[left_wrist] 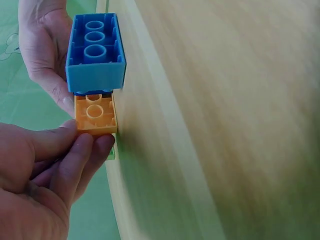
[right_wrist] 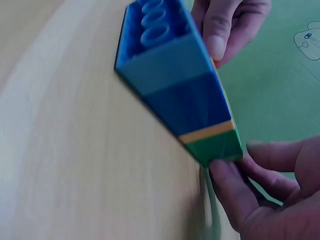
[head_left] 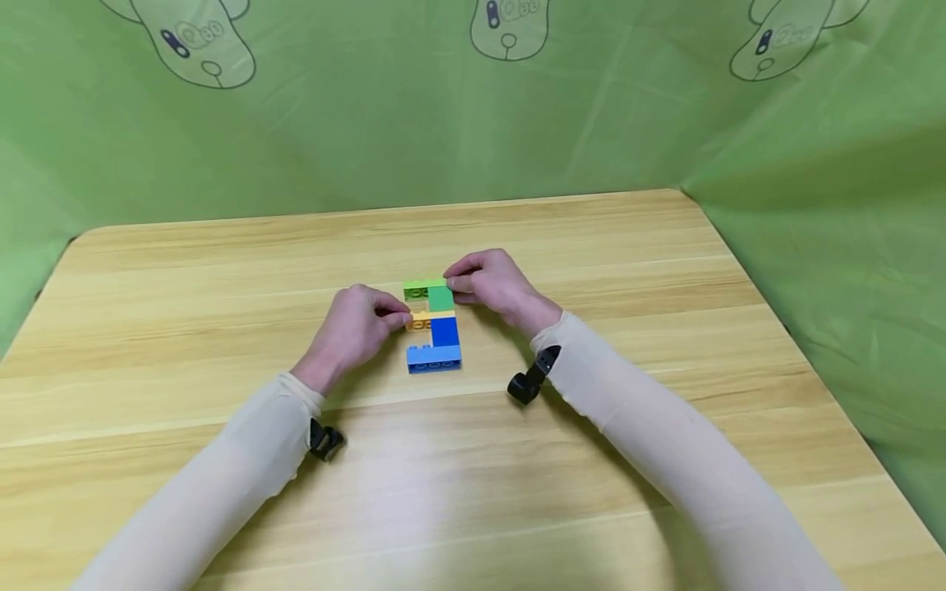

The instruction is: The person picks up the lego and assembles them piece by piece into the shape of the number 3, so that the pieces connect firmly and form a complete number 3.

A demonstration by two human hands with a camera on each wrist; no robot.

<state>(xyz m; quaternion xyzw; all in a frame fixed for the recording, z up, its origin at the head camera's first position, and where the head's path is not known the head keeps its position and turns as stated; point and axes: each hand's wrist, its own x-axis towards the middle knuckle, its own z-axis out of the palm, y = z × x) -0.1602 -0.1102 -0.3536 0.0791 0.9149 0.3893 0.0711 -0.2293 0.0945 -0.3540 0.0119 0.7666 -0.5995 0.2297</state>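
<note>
A joined row of toy building bricks lies on its side: a light blue brick point(head_left: 433, 359) nearest, then a dark blue brick point(head_left: 445, 332), a thin orange piece point(head_left: 441, 315), a green brick point(head_left: 441, 300) and a lime green piece point(head_left: 417, 286) farthest. The light blue, orange and lime pieces jut left, like a comb. My left hand point(head_left: 353, 325) pinches the orange piece's left end between thumb and fingers, as the left wrist view shows. At the far right end, my right hand point(head_left: 497, 286) holds the green end with thumb and fingertips. The hollow underside of the light blue brick faces me.
A wood-grain table point(head_left: 458, 476) lies beneath the bricks and both arms. Green cloth point(head_left: 384, 123) with printed cartoon heads hangs behind its far edge and at the sides. Small black wrist devices point(head_left: 526, 386) sit on both sleeves.
</note>
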